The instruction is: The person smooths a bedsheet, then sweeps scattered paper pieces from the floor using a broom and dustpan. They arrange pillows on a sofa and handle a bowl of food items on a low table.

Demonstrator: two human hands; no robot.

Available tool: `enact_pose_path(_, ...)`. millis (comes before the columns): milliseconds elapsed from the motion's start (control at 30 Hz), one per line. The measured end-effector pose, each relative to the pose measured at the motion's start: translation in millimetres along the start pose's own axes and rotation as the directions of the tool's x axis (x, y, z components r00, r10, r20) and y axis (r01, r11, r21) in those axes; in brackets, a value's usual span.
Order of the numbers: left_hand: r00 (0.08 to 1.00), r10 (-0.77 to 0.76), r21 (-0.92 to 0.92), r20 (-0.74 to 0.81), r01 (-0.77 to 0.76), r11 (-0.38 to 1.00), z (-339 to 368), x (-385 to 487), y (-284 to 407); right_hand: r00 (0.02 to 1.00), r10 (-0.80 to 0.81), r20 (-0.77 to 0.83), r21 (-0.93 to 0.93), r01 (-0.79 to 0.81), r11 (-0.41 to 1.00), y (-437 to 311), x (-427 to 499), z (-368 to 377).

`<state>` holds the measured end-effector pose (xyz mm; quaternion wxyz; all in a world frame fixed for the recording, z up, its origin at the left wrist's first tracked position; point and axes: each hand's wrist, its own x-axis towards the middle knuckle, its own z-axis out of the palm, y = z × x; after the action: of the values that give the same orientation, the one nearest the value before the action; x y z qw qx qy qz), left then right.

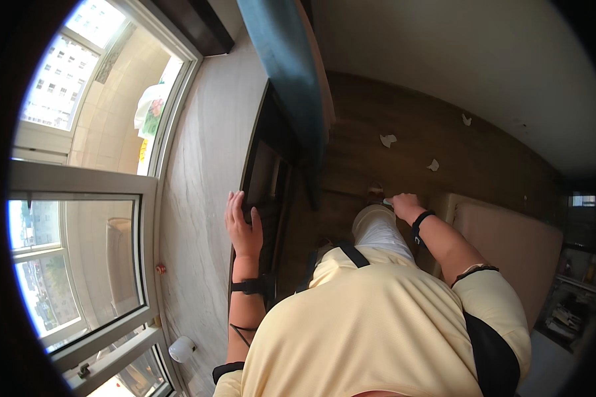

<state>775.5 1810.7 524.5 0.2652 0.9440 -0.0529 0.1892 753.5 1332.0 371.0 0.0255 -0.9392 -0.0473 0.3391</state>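
Observation:
My left hand (244,226) reaches over the front edge of a pale marble-patterned windowsill (203,164), its fingers slightly apart and nothing visible in it. Low beside my leg, my right hand (405,206) is closed around a small light teal object (388,202); most of that object is hidden, so its kind cannot be told. Both wrists wear black bands. A blue curtain (293,64) hangs beyond my hands, to the right of the sill.
Torn white scraps (388,141) lie on the brown wooden floor (357,114). A bed or padded seat (506,243) stands at my right. A white cylindrical container (182,349) and a small red object (160,269) sit on the sill beside white-framed windows (149,238).

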Motion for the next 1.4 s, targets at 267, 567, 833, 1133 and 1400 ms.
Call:
enact_pose_path(267,0.972,-0.231,0.566,0.033,0.172,0.806,110,180,6,0.972,0.236,0.015,0.078,-0.236,0.969,229,106,-59)
enact_pose_path(567,0.965,-0.263,0.575,0.018,0.205,0.792,134,216,4,0.938,0.236,-0.254,0.288,-0.16,0.944,416,155,-147)
enact_pose_path(833,0.87,-0.413,0.196,-0.27,0.47,0.861,129,264,44,0.922,0.357,-0.148,0.75,-0.131,0.649,380,256,-91)
enact_pose_path(1133,0.597,0.076,-0.193,-0.799,-0.374,0.907,12,573,211,0.897,0.432,-0.093,0.696,-0.251,0.672,290,306,-177)
enact_pose_path(1400,0.669,0.315,0.123,-0.673,-0.319,0.94,33,700,275,0.943,0.249,-0.219,0.814,0.036,0.58,239,268,-276)
